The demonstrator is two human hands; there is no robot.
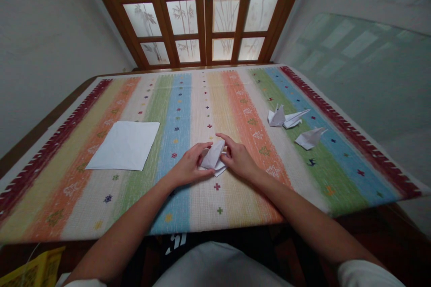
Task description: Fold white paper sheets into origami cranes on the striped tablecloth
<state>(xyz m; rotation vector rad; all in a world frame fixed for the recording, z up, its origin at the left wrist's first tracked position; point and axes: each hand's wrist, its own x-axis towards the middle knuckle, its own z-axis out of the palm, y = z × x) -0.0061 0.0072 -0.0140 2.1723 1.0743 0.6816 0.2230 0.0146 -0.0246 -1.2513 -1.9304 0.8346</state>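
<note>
A folded white paper piece (213, 157) lies on the cloth between my hands, its pointed flap standing up. My left hand (190, 166) grips its left side, and the fingertips of my right hand (237, 158) press on its right side and top. A flat square sheet of white paper (123, 145) lies to the left of my left hand. To the right, several finished-looking origami paper figures sit apart from my hands, including one with a raised crest (278, 116) and a pointed one (310, 138).
A striped, multicoloured cloth (202, 94) covers the table, whose far edge meets a wooden door with frosted glass panes (205, 13). Walls stand on both sides. A yellow packet (37, 269) lies low at the left, below the table edge.
</note>
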